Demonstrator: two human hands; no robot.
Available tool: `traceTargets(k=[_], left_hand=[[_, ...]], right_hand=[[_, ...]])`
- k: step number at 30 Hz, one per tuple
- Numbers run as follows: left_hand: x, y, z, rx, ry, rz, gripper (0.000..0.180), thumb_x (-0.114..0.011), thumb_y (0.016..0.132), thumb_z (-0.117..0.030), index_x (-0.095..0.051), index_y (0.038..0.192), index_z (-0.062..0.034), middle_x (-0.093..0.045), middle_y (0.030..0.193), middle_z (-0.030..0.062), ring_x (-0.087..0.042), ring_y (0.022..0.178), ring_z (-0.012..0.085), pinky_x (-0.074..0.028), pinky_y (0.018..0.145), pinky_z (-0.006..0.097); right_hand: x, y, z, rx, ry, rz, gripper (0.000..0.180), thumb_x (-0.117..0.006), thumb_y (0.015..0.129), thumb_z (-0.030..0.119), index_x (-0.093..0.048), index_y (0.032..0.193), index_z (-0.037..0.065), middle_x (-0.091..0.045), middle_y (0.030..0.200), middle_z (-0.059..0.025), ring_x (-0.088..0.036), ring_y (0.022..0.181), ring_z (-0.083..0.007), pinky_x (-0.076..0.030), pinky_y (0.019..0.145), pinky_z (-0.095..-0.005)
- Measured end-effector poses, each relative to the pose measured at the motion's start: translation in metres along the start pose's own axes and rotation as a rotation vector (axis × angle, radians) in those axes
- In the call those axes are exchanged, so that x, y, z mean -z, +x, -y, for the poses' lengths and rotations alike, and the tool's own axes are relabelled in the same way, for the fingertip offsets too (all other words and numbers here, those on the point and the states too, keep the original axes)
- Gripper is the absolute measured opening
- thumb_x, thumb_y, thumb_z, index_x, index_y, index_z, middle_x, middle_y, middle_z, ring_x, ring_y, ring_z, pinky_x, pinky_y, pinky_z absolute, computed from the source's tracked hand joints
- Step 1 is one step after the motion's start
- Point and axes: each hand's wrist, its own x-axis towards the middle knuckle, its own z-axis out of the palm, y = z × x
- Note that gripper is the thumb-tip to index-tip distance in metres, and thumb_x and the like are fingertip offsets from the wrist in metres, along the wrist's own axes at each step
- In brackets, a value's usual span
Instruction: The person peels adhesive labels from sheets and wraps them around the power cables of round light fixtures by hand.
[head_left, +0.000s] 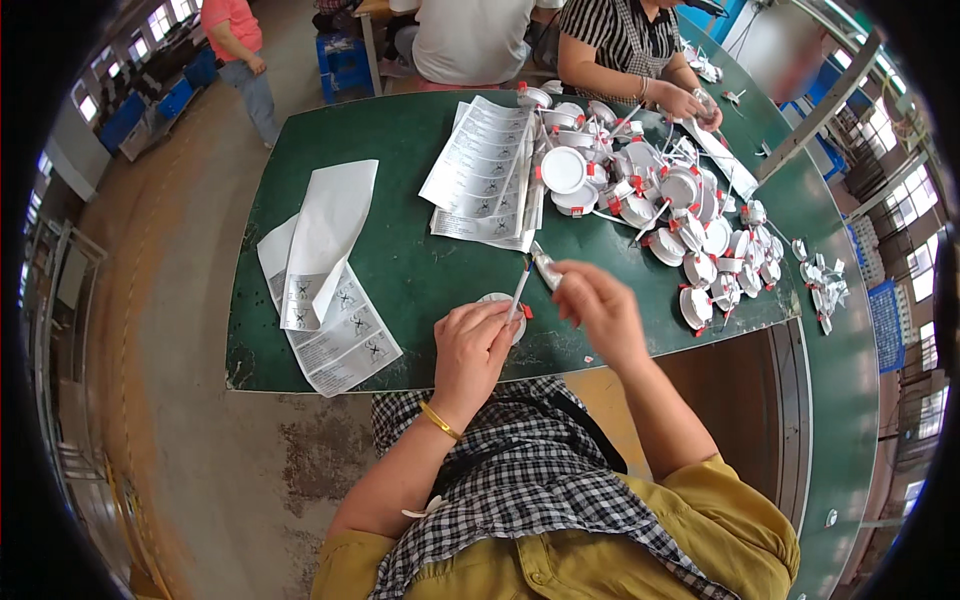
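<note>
Stacked label sheets (pixel 478 168), loose label sheets (pixel 340 340): rows of crossed-out symbols (pixel 376 350); print too small to read.

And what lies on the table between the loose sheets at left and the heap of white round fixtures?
In the head view, a stack of printed sheets lies between the loose sheets and the heap.

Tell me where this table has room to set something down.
The widest patch of green table lies between the loose sheets and the paper stack, reaching down toward the left hand. Another lies behind the loose sheets, up to the far edge. Crowded: right of the paper stack, where round white lamps are heaped.
</note>
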Motion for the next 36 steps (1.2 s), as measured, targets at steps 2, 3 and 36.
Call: traceTargets(k=[2, 3, 36], left_hand=[[0.001, 0.001, -0.002, 0.002, 0.009, -0.008, 0.013, -0.063, 0.085, -0.014, -0.070, 0.094, -0.0079, -0.067, 0.100, 0.0051, -0.058, 0.097, 0.0231, -0.040, 0.085, 0.037], [0.001, 0.002, -0.002, 0.012, 0.017, -0.021, 0.012, -0.063, 0.085, -0.014, -0.070, 0.092, -0.0073, -0.067, 0.098, 0.0053, -0.059, 0.096, 0.0235, -0.040, 0.084, 0.038], [0.181, -0.008, 0.147, 0.534, 0.576, -0.179, 0.038, -0.070, 0.079, -0.011, -0.055, 0.113, -0.0054, -0.061, 0.078, 0.0068, -0.058, 0.075, 0.0219, -0.047, 0.071, 0.035]], right_hand=[[-0.014, 0.001, -0.001, 0.171, -0.167, -0.015, 0.014, -0.061, 0.090, 0.012, -0.063, 0.099, 0.002, -0.060, 0.075, -0.0053, -0.056, 0.062, -0.0091, -0.044, 0.053, -0.0231], [-0.021, 0.004, 0.000, 0.340, -0.339, -0.024, 0.014, -0.064, 0.088, 0.013, -0.064, 0.097, 0.003, -0.060, 0.072, -0.0068, -0.057, 0.060, -0.0117, -0.044, 0.052, -0.0255], [-0.080, -0.037, 0.055, 0.290, -0.081, 0.364, 0.022, -0.057, 0.090, 0.006, -0.057, 0.110, -0.002, -0.059, 0.085, -0.0054, -0.055, 0.072, -0.0085, -0.045, 0.063, -0.0231]])
